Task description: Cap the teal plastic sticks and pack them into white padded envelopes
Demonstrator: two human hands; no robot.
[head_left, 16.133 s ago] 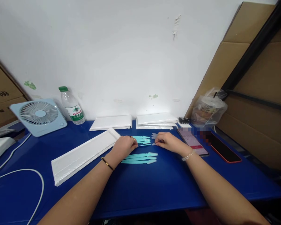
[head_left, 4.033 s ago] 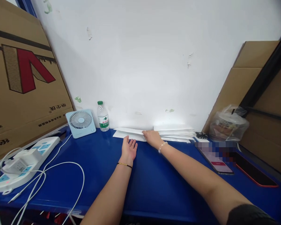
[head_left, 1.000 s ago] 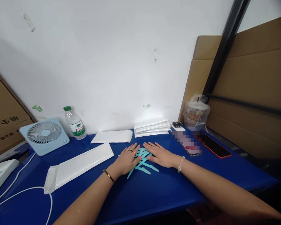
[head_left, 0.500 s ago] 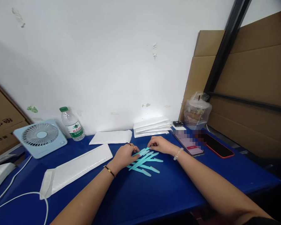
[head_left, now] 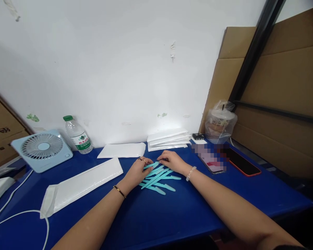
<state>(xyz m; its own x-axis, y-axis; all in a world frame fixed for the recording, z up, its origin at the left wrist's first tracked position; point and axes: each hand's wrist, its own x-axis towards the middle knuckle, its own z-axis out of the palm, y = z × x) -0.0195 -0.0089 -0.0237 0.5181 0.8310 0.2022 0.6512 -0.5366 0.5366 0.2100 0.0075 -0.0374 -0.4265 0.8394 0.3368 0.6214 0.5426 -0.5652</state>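
Bagged cup: a lidded cup (head_left: 219, 124) in clear plastic stands at 2 o'clock from the pile, its contents unclear.
Bottle: green-capped bottle (head_left: 79, 137) at 10 o'clock, fill level unclear.
White mailers: long mailer (head_left: 87, 185) at 9 o'clock, flat mailer (head_left: 121, 150) at 11, mailer stack (head_left: 168, 139) at 12; insides hidden.
Razor pile: teal razors (head_left: 154, 180) lie crisscrossed on the blue table (head_left: 172, 213), between and below the hands, which partly cover them.
Around: fan (head_left: 43, 149) toward 10 o'clock, two phones (head_left: 216, 166) toward 2.
Left hand: left hand (head_left: 136, 171), palm down, pinches a razor's handle.
Right hand: right hand (head_left: 173, 161), fingers curled at that razor's tip; grip unclear.
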